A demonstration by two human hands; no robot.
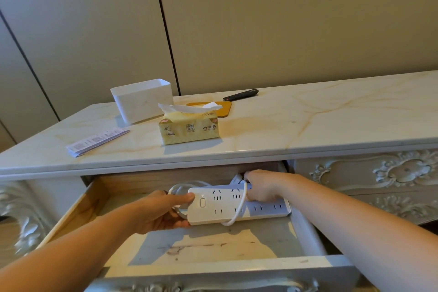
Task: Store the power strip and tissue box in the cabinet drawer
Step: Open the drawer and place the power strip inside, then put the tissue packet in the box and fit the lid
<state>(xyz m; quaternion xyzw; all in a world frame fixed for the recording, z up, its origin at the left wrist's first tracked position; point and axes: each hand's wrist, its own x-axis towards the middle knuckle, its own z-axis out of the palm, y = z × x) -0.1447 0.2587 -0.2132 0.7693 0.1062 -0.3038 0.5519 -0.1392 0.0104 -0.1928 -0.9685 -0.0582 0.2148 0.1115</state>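
A white power strip (220, 206) with its white cord looped over it lies across the back of the open wooden drawer (213, 246). My left hand (163, 211) grips its left end, thumb on top. My right hand (263, 187) holds its right part and the plug end of the cord, partly under the cabinet top. A yellow tissue pack (189, 129) with a tissue sticking out stands on the marble top above the drawer.
On the marble top (308, 121) stand a white empty bin (142, 99), a folded paper slip (97, 141), an orange coaster (225, 108) and a black remote (240, 95). A carved drawer front (379, 170) lies to the right.
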